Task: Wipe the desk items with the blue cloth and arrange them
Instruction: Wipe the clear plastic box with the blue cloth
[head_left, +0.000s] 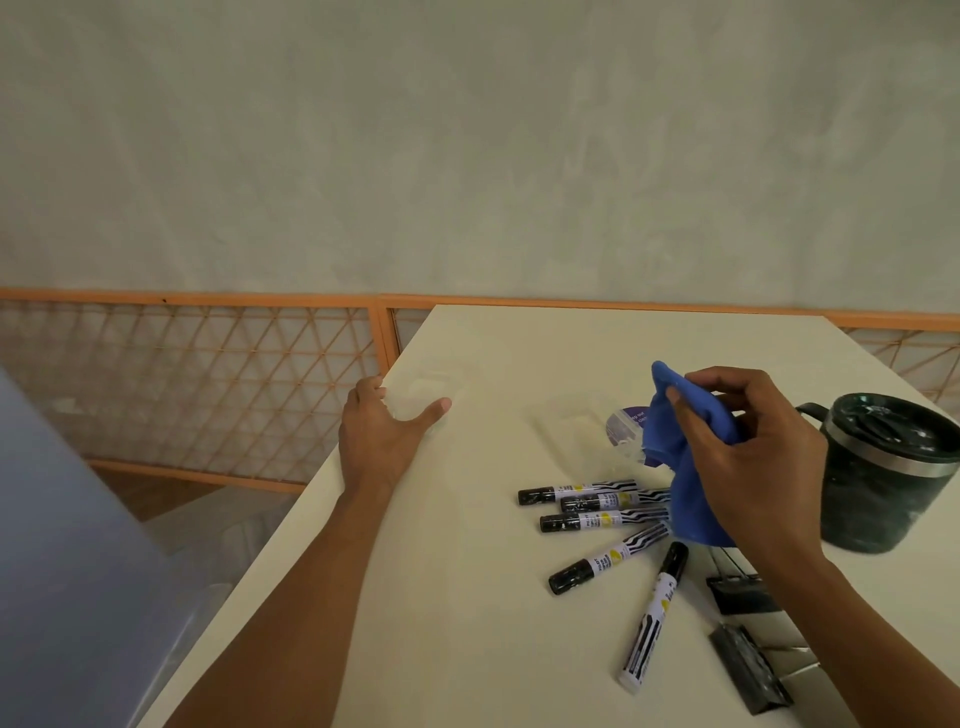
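Head view: on the table (467, 597), the mug (878, 483) was set at 3 o'clock. The blue cloth (680, 441) was bunched in the right hand (753, 457) at 2 o'clock, above the markers (597, 519). A clear case (421, 397), seemingly gripped by the left hand (379, 441) at 10 o'clock, was best steadied while wiped.

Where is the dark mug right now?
In the head view, the dark mug stands at the right side of the table, just right of the right hand that holds the blue cloth.

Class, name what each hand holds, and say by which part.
Right hand pinches the blue cloth near its bunched top; the rest hangs. Left hand rests on a clear item; grip unclear.
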